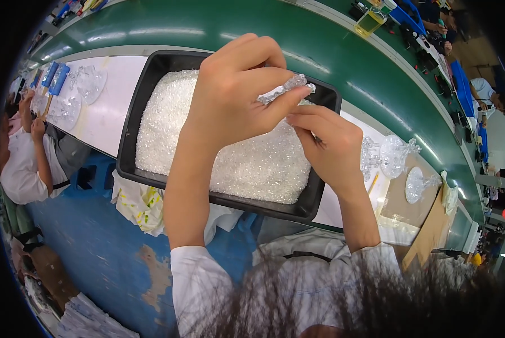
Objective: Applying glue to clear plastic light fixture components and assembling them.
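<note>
My left hand [232,93] is raised over a black tray [129,135], its thumb and fingers closed on a small clear faceted piece [289,85]. Just below and to the right, my right hand [332,143] has its thumb and forefinger pinched together. Whatever may sit between those fingertips is too small to make out. White, glittering granules [263,169] fill much of the tray beneath both hands. My left hand and forearm hide part of them.
Clear round-based ornaments [396,155] stand right of the tray, near brown cardboard [427,225]. At the left, a co-worker's hands [37,127] are beside blue-headed tools [58,79] and more clear pieces [89,84]. A green belt [207,25] curves behind the tray.
</note>
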Motion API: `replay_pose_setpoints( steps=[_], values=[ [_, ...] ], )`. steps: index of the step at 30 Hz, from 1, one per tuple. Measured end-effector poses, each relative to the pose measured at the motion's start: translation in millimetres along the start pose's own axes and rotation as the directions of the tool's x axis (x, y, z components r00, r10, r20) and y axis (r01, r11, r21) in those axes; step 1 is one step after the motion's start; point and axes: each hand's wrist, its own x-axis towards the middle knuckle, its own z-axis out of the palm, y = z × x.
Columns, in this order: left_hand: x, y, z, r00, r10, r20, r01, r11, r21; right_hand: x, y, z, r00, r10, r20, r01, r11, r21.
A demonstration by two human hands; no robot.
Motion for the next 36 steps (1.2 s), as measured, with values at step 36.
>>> replay_pose_setpoints(
  steps=[36],
  values=[
    [3, 1, -4, 0.999, -0.026, -0.041, 0.027, 0.999, 0.025, -27, 9, -13, 0.944, -0.015, 0.330, 0.077, 0.981, -0.177]
  ],
)
